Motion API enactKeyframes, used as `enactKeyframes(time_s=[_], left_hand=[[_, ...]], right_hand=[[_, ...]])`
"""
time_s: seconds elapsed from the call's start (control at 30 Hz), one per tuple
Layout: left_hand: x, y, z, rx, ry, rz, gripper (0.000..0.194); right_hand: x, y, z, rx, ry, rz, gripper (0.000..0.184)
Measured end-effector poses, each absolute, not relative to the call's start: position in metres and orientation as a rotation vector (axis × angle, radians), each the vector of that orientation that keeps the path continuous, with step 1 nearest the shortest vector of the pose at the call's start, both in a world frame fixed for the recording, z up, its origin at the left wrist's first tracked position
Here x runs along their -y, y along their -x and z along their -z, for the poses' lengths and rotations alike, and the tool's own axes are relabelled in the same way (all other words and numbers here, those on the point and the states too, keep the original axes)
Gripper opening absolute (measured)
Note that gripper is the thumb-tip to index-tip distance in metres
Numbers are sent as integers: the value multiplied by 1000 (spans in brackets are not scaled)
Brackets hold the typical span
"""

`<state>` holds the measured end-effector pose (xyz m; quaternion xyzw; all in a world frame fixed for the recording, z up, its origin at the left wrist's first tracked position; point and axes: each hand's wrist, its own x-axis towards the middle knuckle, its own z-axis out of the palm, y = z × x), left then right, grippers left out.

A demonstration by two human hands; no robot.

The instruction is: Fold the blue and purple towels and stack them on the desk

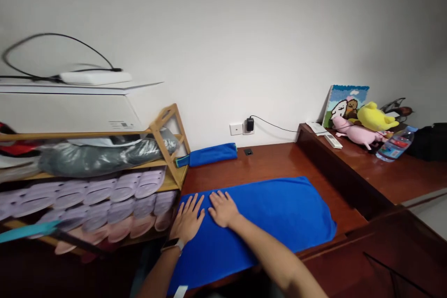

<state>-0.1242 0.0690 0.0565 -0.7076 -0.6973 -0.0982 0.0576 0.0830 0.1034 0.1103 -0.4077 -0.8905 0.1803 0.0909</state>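
A bright blue cloth (279, 214) lies spread across the reddish-brown wooden desk (275, 158), its far right corner rounded and slightly rumpled. Flat on the cloth's left end rests my left hand (188, 219), fingers spread, with a watch on the wrist. Just to its right, my right hand (222, 208) also presses flat on the cloth, fingers apart, the forearm crossing over the fabric. Neither hand grips anything. A second blue cloth (213, 154), folded into a long strip with a green edge, sits at the back of the desk against the wall.
To the left stands a wooden rack (171, 144) with several pairs of slippers (118, 186) and a white box (70, 109) on top. A raised ledge on the right bears plush toys (359, 134), a plastic bottle (398, 144) and a remote (333, 141). A black adapter (250, 124) is plugged into the wall.
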Motion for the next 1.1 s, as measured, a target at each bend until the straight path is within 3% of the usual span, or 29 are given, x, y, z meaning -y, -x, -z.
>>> enactKeyframes(time_s=[0.1,0.23,0.67,0.93,1.1], left_hand=[[-75,134,-41,2123,2129,264,62],[-81,145,-33,2098,2116,290,64],[-91,153,-39,2086,2175,20,65],[-96,132,-76,2162,2169,12,71],[-88,131,-69,2182,2155,195,67]], right_hand=[[-115,-58,-97,2646,1195,-555,64],[-134,-94,-84,2593,1259,-534,63],[-201,-462,-66,2062,2284,-277,69],[-201,-487,-39,2111,2259,-209,72],[-208,-487,-40,2093,2341,-168,71]])
